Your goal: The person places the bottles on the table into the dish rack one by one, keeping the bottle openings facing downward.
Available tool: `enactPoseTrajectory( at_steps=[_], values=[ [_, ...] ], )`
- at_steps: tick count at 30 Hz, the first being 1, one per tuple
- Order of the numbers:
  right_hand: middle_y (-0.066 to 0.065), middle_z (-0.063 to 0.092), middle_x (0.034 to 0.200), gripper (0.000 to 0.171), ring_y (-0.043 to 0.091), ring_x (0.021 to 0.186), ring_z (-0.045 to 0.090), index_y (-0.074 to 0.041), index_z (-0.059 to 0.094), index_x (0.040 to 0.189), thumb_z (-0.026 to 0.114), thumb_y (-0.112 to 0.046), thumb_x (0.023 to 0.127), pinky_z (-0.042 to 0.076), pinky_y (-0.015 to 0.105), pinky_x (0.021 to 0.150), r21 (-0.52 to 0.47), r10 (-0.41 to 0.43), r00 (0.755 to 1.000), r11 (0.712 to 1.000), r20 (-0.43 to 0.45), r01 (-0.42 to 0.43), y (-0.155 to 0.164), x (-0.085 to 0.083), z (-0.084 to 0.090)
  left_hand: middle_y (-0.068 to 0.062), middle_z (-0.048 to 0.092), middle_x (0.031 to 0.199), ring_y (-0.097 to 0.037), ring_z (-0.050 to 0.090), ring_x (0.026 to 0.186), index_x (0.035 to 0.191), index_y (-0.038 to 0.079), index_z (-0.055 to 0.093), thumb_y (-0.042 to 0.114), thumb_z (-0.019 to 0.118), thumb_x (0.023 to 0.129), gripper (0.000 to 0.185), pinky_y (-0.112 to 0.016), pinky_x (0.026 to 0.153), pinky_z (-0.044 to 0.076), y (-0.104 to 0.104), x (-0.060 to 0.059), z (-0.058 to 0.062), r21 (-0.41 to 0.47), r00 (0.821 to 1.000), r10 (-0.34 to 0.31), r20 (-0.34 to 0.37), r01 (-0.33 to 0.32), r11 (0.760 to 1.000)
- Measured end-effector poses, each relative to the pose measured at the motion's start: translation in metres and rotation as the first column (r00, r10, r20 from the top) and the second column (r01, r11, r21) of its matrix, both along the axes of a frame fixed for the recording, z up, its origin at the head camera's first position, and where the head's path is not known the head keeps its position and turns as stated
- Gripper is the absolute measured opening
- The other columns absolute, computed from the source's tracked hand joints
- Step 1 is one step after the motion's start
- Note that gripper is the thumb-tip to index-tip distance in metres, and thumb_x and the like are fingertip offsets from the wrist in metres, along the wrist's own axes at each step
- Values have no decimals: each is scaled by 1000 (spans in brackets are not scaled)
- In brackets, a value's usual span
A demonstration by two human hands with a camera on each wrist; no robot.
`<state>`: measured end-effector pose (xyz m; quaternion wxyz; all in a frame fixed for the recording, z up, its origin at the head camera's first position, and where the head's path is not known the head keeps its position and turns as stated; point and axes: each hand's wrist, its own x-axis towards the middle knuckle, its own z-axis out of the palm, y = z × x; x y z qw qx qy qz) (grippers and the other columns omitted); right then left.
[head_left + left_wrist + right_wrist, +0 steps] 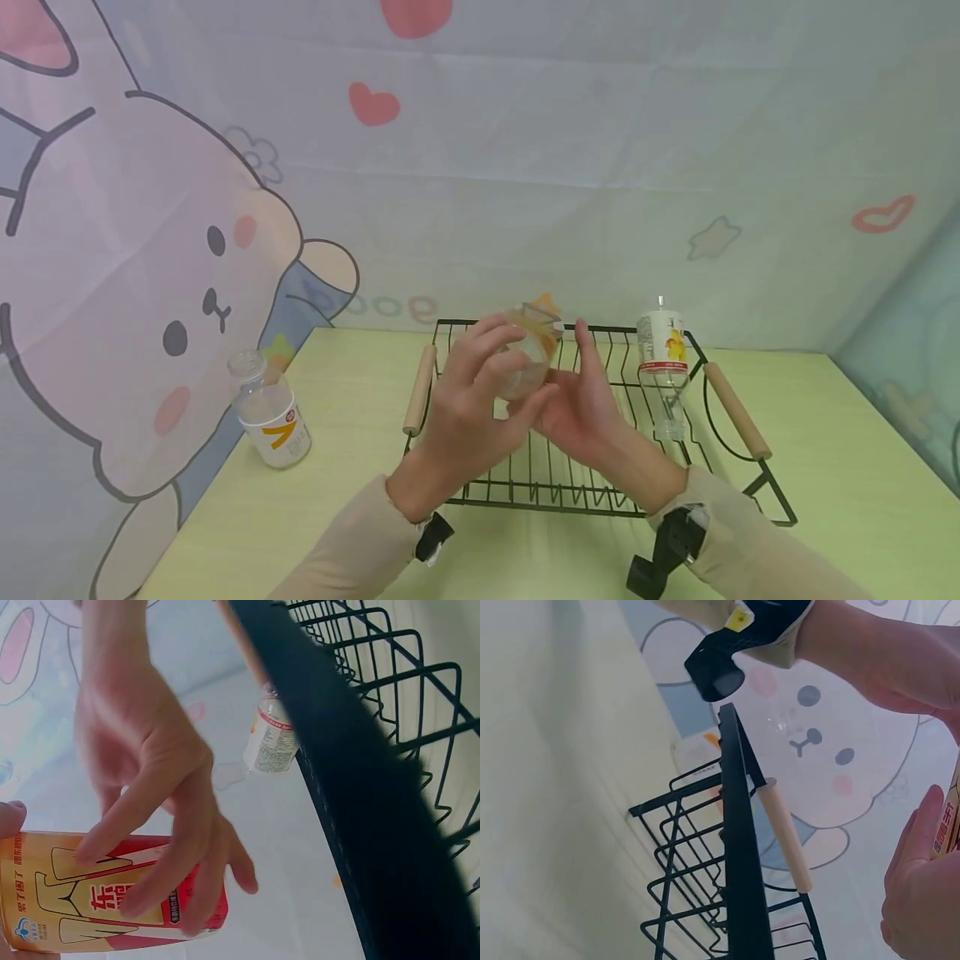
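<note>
Over the rack, my left hand grips a bottle with its fingers curled round it. Its label is gold and red in the left wrist view, where the left thumb shows at the left edge. Against the bottle's other side lies my right hand, fingers extended. In the left wrist view those right fingers spread across the label, and in the right wrist view they stand straight beside the bottle. Below both hands is a black wire rack with wooden side handles.
A clear bottle with a white and orange label stands on the table, left of the rack. At the rack's right lies another clear bottle with a white and red label, its neck toward me. A printed cloth hangs behind.
</note>
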<state>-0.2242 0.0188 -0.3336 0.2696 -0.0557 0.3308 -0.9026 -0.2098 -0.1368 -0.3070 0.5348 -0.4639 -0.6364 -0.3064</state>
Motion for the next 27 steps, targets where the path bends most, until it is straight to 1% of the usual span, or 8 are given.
enactPoseTrajectory(
  at_steps=[5, 9, 12, 13, 17, 20, 23, 27],
  values=[
    [2, 49, 124, 99, 14, 108, 52, -6, 29, 140, 42, -82, 79, 45, 25, 92, -8, -55, 998, 998, 21, 55, -1, 2, 5, -16, 58, 111, -38, 57, 111, 100, 2, 53, 7, 78, 74, 36, -40, 94, 51, 4, -1, -5, -45, 997, -15, -71, 12, 999],
    [1, 57, 113, 87, 13, 99, 56, -8, 40, 131, 49, -78, 80, 48, 23, 80, -42, -94, 994, 994, 59, 96, 0, 2, 6, -15, 59, 108, -37, 59, 107, 100, 3, 54, 5, 75, 75, 33, -39, 95, 50, 8, -3, -6, -64, 987, -32, -157, 22, 998],
    [0, 58, 111, 76, 13, 96, 56, -11, 44, 129, 52, -71, 83, 49, 23, 77, -61, -106, 993, 992, 56, 109, 1, 2, 6, -15, 59, 107, -36, 59, 106, 97, 4, 54, 4, 74, 74, 31, -39, 95, 50, 11, -4, -7, -77, 980, -31, -195, 17, 997],
    [1, 57, 112, 73, 14, 97, 56, -11, 44, 130, 52, -69, 85, 49, 25, 80, -66, -105, 993, 992, 47, 108, 1, 2, 6, -15, 59, 107, -36, 59, 107, 96, 4, 54, 5, 74, 74, 30, -39, 95, 50, 11, -3, -7, -81, 980, -28, -199, 12, 997],
    [1, 56, 113, 62, 15, 97, 56, -15, 45, 132, 51, -60, 91, 50, 25, 80, -101, -92, 996, 991, 17, 93, 2, 0, 5, -15, 59, 108, -35, 58, 109, 95, 6, 54, 7, 73, 76, 27, -41, 96, 49, 12, -3, -9, -102, 980, -20, -197, 0, 995],
    [1, 56, 113, 59, 15, 97, 56, -15, 46, 132, 52, -58, 92, 51, 26, 79, -125, -83, 997, 989, 10, 83, 3, 0, 4, -14, 59, 109, -34, 58, 109, 95, 6, 55, 7, 74, 76, 27, -41, 97, 48, 13, -3, -10, -108, 981, -18, -195, -3, 994],
    [1, 57, 112, 59, 15, 96, 57, -15, 45, 132, 53, -58, 91, 51, 25, 78, -114, -91, 996, 989, 14, 92, 3, 0, 4, -14, 60, 108, -33, 58, 109, 97, 5, 55, 7, 75, 75, 30, -41, 98, 47, 14, -4, -10, -107, 982, -26, -188, 6, 994],
    [1, 57, 111, 56, 14, 93, 59, -17, 46, 132, 52, -57, 92, 52, 24, 75, -101, -104, 995, 989, 2, 104, 4, 0, 4, -15, 59, 110, -34, 58, 109, 103, 5, 54, 11, 80, 72, 41, -40, 99, 47, 14, -3, -10, -98, 984, -32, -178, 15, 995]
  ],
)
